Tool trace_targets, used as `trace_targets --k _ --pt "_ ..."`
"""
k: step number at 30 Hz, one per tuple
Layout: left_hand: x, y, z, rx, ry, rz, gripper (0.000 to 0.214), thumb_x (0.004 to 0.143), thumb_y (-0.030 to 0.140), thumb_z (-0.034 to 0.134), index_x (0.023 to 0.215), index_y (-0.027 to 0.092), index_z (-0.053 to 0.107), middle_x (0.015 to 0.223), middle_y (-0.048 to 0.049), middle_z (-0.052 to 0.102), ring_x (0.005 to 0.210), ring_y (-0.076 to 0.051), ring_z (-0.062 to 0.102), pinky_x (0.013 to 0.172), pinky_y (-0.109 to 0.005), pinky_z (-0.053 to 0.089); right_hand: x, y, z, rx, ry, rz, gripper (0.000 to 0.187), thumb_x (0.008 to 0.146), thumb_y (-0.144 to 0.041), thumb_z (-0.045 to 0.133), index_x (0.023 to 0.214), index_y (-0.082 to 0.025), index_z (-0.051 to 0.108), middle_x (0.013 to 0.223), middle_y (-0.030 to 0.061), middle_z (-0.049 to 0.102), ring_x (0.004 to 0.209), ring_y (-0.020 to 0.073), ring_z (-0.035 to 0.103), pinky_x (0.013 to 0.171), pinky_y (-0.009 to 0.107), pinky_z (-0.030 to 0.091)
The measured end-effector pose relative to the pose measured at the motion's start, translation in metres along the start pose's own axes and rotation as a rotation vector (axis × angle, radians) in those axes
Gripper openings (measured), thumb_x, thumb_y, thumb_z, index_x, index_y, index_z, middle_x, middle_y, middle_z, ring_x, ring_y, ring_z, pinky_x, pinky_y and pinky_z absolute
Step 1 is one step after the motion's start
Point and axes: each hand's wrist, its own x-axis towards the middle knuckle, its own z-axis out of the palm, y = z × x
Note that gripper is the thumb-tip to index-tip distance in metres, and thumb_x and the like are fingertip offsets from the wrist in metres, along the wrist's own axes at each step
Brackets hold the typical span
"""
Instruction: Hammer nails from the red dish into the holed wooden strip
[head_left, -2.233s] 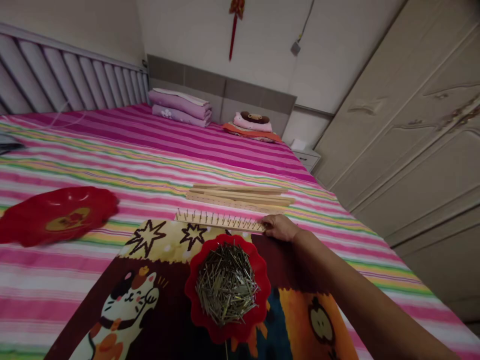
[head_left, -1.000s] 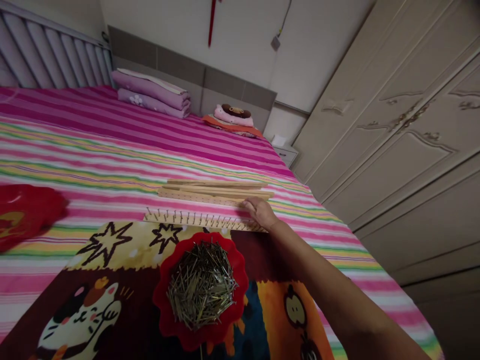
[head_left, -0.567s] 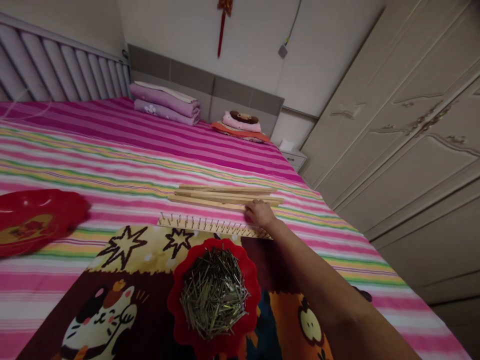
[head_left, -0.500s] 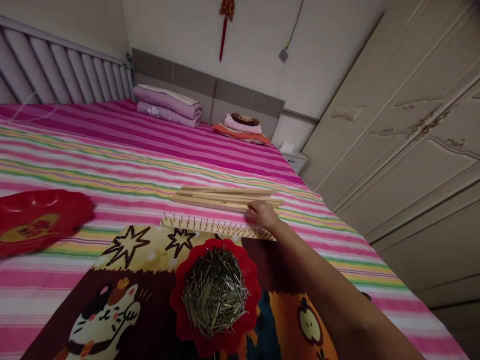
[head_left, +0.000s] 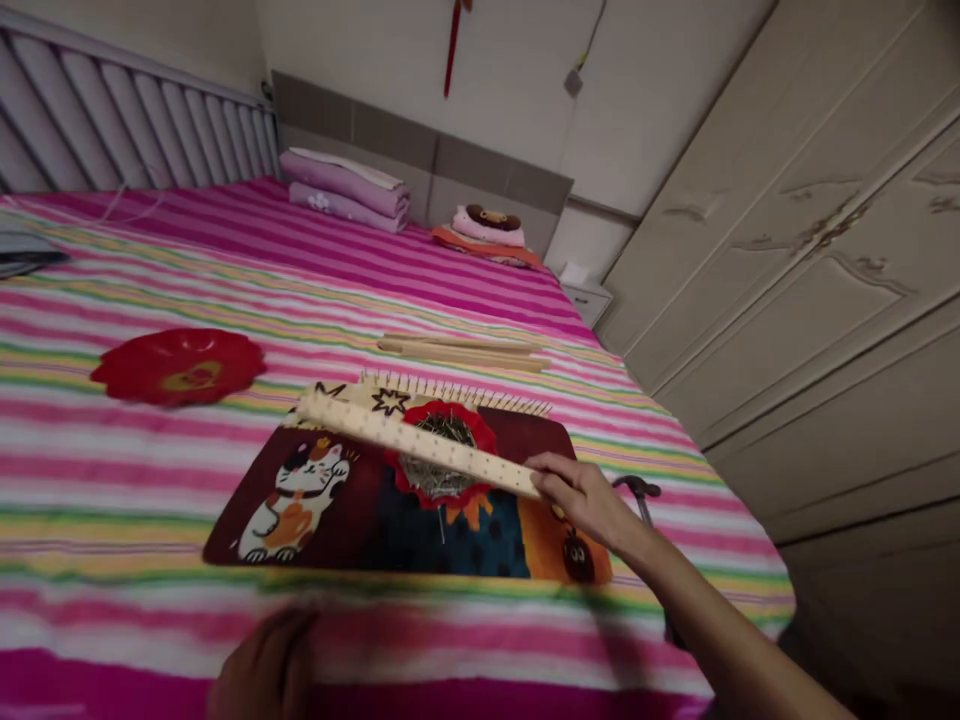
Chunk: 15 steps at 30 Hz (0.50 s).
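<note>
My right hand [head_left: 574, 492] grips one end of a pale wooden strip [head_left: 457, 458] marked with small dots along its face. The strip slants above a printed mat [head_left: 341, 530] and crosses in front of a scalloped red bowl [head_left: 487, 436]. Loose metal nails [head_left: 435, 482] fill this bowl, partly hidden by the strip. Behind it lies another strip [head_left: 517, 404] with a row of nails standing up from it. Low in the picture, my left hand [head_left: 262, 668] is near the mat's front edge; blur hides how its fingers are set.
Several bare wooden strips [head_left: 465, 352] lie together farther back on the striped bedspread [head_left: 330, 330]. To the left is a red scalloped plate [head_left: 180, 365]. A hammer [head_left: 639, 488] rests right of the mat, near the bed's side. Folded bedding [head_left: 345, 190] is by the headboard.
My right hand has come back from the pile of strips, bringing one strip over the mat. My left hand has entered at the bottom. The view has shifted, showing the hammer and whole mat.
</note>
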Motion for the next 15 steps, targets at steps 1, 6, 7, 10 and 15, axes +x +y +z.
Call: trace_targets --k 1,6,7,10,15 --pt "-0.001 0.001 -0.001 0.023 0.017 0.009 0.03 0.078 0.035 0.042 0.089 0.023 0.066 0.095 -0.0062 0.068 0.088 -0.024 0.062 0.076 -0.04 0.05 -0.015 -0.001 0.008 0.014 -0.035 0.003 0.027 0.085 -0.029 0.042 0.09 -0.019 0.067 0.079 0.0007 0.068 0.072 0.0159 0.062 0.063 0.023 0.045" --pt "0.0 0.014 -0.006 0.059 0.063 0.079 0.028 0.082 0.03 0.039 0.091 0.02 0.063 0.094 -0.0071 0.067 0.087 -0.023 0.06 0.079 -0.038 0.046 -0.052 0.004 0.05 0.0 -0.093 0.023 0.024 0.081 -0.022 0.046 0.086 -0.02 0.07 0.073 0.0005 0.068 0.066 0.0153 0.06 0.06 0.023 0.043" --pt "0.001 0.016 -0.007 0.066 0.07 0.074 0.028 0.082 0.029 0.038 0.091 0.02 0.063 0.094 -0.0071 0.067 0.087 -0.023 0.06 0.079 -0.038 0.045 -0.053 0.005 0.057 -0.007 -0.09 0.029 0.025 0.081 -0.022 0.046 0.086 -0.02 0.07 0.072 0.0007 0.068 0.065 0.0153 0.06 0.059 0.023 0.043" --pt "0.001 0.021 -0.009 0.081 0.069 0.045 0.028 0.083 0.027 0.037 0.091 0.02 0.063 0.095 -0.0069 0.066 0.088 -0.023 0.059 0.08 -0.038 0.044 -0.05 0.007 0.071 -0.022 -0.079 0.03 0.027 0.082 -0.023 0.044 0.089 -0.02 0.07 0.073 0.001 0.068 0.066 0.0156 0.061 0.059 0.023 0.043" --pt "0.0 0.029 -0.014 0.068 0.031 -0.004 0.029 0.084 0.028 0.035 0.094 0.019 0.062 0.097 -0.0076 0.066 0.091 -0.024 0.057 0.081 -0.039 0.043 -0.043 0.008 0.079 -0.063 -0.072 -0.004 0.026 0.083 -0.021 0.044 0.089 -0.023 0.07 0.073 -0.0016 0.069 0.065 0.0143 0.061 0.06 0.022 0.044"
